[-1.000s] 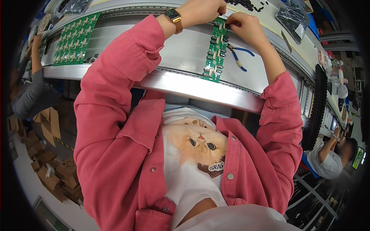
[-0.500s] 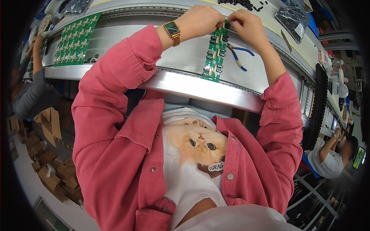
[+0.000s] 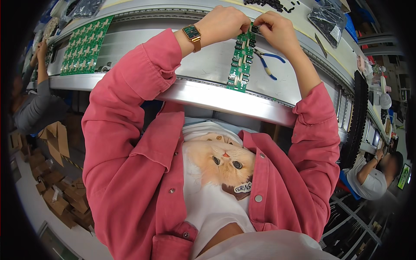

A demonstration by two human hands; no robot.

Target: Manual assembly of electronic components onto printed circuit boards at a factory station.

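On my feed the front rail (image 3: 229, 100) looked like smooth, shiny metal. I saw a slight gloss on the green circuit board (image 3: 241, 60), plastic-looking grips on the pliers (image 3: 268, 70), a crinkled, glossy plastic bag (image 3: 326, 22) and a matt cloth jacket (image 3: 117, 151).

Silver-edged workbench (image 3: 225, 102), brown cardboard boxes (image 3: 69, 198), glowing screen (image 3: 403, 177)

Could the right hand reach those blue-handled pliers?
Probably yes: the pliers lie beside the green circuit board, with nothing visible between them and the right hand, though that hand is at the board's far end.
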